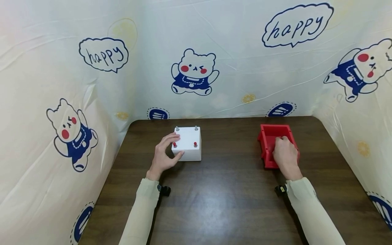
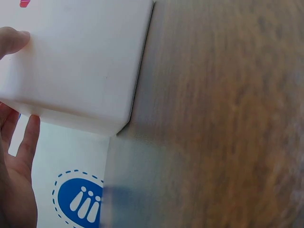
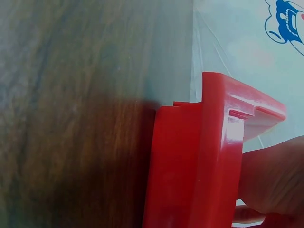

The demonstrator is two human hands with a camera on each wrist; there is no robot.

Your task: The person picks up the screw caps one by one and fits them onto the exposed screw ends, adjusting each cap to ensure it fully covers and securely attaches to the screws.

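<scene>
A white box (image 1: 185, 136) stands on the table at centre left. Red caps (image 1: 195, 144) sit on its two near metal posts, while its two far posts (image 1: 196, 128) are bare metal. My left hand (image 1: 162, 154) holds the box at its left side, thumb on the near face and fingers around the side and top edge. To the right is a red open bin (image 1: 275, 127). My right hand (image 1: 285, 153) reaches down inside it with curled fingers. Its fingertips are hidden, so I cannot tell whether it holds something. In the right wrist view, the bin's wall (image 3: 213, 156) covers most of that hand.
The brown wooden table (image 1: 211, 197) extends between the box and the bin and toward me. A pale printed cloth (image 1: 232, 68) with bears and the word "happy" hangs along the back and both sides. Dark wrist cameras (image 1: 165, 191) are strapped at my cuffs.
</scene>
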